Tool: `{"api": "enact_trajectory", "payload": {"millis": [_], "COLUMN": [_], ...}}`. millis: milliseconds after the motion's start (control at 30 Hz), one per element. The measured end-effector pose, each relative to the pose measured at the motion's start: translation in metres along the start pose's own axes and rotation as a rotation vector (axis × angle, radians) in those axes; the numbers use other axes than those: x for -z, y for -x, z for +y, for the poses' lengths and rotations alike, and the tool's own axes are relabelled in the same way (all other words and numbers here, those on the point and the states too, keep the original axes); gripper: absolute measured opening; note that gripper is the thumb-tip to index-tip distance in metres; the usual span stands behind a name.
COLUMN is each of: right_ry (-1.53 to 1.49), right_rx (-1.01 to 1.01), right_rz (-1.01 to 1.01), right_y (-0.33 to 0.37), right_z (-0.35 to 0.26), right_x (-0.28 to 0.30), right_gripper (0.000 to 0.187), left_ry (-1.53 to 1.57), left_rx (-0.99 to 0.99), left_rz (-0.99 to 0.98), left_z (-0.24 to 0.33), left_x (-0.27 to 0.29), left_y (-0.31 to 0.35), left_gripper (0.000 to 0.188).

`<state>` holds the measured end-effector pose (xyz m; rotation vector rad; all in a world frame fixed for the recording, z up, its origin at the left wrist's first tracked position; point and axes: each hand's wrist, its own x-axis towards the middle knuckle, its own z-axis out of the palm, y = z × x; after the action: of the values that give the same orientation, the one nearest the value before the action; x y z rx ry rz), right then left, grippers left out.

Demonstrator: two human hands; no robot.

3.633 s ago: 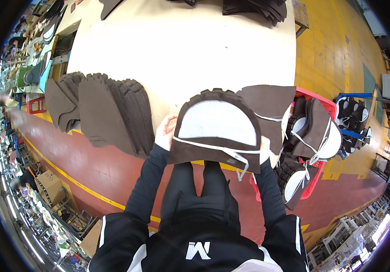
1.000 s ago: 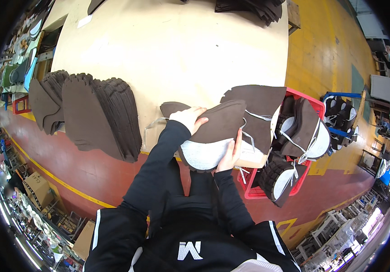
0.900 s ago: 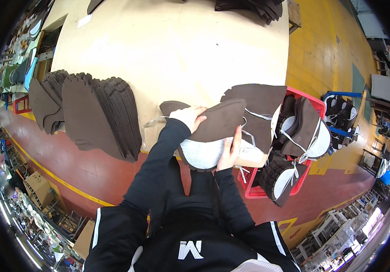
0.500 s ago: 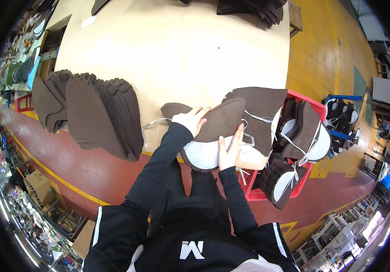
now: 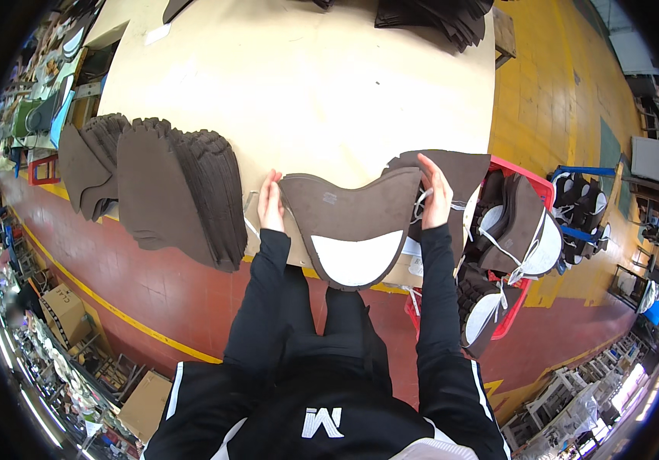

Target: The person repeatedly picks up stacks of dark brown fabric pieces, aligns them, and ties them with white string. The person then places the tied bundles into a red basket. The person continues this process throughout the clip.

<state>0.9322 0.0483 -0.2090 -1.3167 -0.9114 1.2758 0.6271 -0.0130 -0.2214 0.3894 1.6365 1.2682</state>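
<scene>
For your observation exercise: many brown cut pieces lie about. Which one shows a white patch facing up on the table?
The piece held between left hand and right hand; the stack is plain brown.

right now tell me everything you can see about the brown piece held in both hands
The brown piece is a flat, saddle-shaped cut of matte, suede-like material with a curved white patch at its lower, rounded end. It lies spread over the near edge of the tan table, its white end overhanging toward the person. The left hand grips its left upper corner and the right hand its right one. Its right corner overlaps another brown piece behind it.
</scene>
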Motion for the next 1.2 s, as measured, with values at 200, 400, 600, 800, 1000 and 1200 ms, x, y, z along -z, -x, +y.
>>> {"api": "enact_trajectory", "payload": {"millis": [200,400,600,800,1000,1200], "right_ry": [0.021,-0.007,0.008,0.051,-0.266,0.463], "right_rx": [-0.042,-0.055,-0.151,-0.109,-0.388,-0.514], "right_rz": [-0.001,0.132,0.051,0.079,-0.104,-0.057], "right_y": [-0.022,-0.021,-0.027,-0.032,0.010,0.101], "right_z": [0.015,0.010,0.005,0.010,-0.037,-0.082], "right_x": [-0.008,-0.029,-0.028,-0.023,0.085,0.135], "right_gripper": [0.047,0.057,0.062,0.050,0.030,0.056], "left_ry": [0.041,-0.030,-0.156,-0.244,-0.602,-0.397], "left_rx": [-0.181,-0.177,-0.218,-0.146,-0.352,-0.075], "left_rz": [-0.139,-0.124,-0.070,-0.149,0.022,-0.233], "left_z": [-0.018,-0.007,0.003,0.001,0.004,0.033], "left_x": [-0.016,-0.025,-0.034,-0.032,0.011,0.056], "left_y": [-0.045,-0.039,-0.046,-0.054,-0.009,0.071], "left_gripper": [0.048,0.052,0.061,0.054,0.036,0.027]}}
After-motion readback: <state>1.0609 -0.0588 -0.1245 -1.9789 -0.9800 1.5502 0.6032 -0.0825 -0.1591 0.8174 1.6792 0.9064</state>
